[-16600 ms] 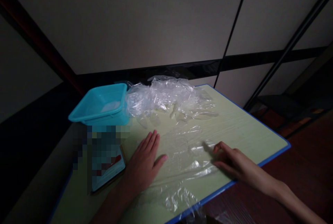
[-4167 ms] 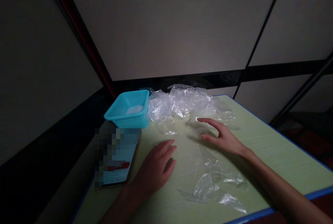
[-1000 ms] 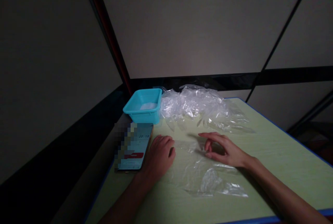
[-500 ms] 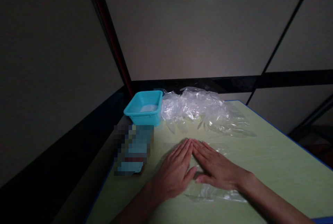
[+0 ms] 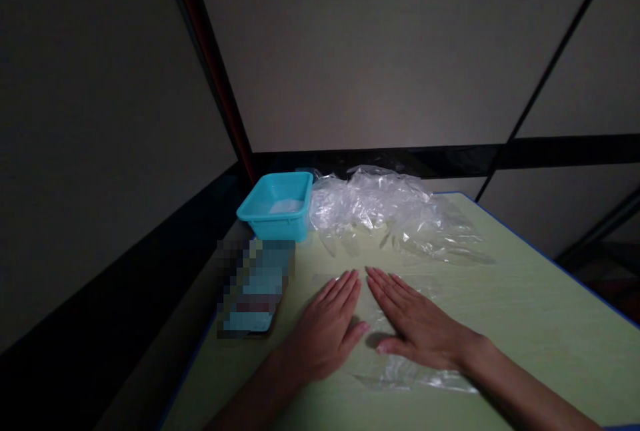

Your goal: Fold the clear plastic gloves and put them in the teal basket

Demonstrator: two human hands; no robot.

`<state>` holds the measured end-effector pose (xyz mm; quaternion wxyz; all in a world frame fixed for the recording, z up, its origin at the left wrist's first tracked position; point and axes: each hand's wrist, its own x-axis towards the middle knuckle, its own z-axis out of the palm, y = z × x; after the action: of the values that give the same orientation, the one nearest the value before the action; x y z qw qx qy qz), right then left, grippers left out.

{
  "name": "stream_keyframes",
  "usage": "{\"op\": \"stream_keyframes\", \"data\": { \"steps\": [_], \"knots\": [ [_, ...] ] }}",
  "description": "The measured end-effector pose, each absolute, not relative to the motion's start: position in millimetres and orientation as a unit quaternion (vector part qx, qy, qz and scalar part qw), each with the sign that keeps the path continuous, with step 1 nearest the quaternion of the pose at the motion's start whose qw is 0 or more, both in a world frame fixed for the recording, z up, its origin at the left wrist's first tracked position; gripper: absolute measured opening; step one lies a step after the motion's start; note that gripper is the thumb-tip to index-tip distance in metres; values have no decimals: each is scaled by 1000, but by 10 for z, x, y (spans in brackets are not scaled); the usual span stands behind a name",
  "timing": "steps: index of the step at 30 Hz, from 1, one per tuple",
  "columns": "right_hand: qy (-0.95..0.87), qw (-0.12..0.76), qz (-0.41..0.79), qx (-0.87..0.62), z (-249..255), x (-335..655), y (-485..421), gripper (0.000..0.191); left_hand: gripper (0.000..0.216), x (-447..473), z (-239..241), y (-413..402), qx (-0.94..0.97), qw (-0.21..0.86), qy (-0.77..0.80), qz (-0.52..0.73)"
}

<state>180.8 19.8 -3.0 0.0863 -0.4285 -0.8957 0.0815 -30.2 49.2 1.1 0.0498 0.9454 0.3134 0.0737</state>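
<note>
A clear plastic bag (image 5: 400,372) lies flat on the light green table (image 5: 530,324), partly covered by my hands. My left hand (image 5: 327,331) rests palm down on its left part, fingers stretched out and pointing away from me. On the right part lies my right hand (image 5: 417,321), also flat, its fingers angled toward the left one. A narrow gap separates the fingertips of the two hands. Both thumbs point inward over the plastic. Neither hand grips anything.
Crumpled clear plastic bags (image 5: 385,207) are heaped at the back of the table. A turquoise basin (image 5: 277,217) with something whitish inside stands at the back left. Nearer, a phone-like object (image 5: 260,291) is pixelated. A wall (image 5: 380,51) rises behind.
My hands have moved slightly apart: the fingertips touched before, and now a gap shows between them. The left hand shifted a little to the left.
</note>
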Motion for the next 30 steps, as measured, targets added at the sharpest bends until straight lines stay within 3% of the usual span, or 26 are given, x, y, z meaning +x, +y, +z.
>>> {"op": "stream_keyframes", "data": {
  "steps": [24, 30],
  "knots": [
    [-889, 72, 129, -434, 48, 1920, 416, 89, 54, -375, -69, 721, 920, 7, 379, 100],
    [-892, 72, 132, -426, 22, 1938, 511, 87, 63, -378, -111, 755, 906, -20, 413, 89]
  ]
}}
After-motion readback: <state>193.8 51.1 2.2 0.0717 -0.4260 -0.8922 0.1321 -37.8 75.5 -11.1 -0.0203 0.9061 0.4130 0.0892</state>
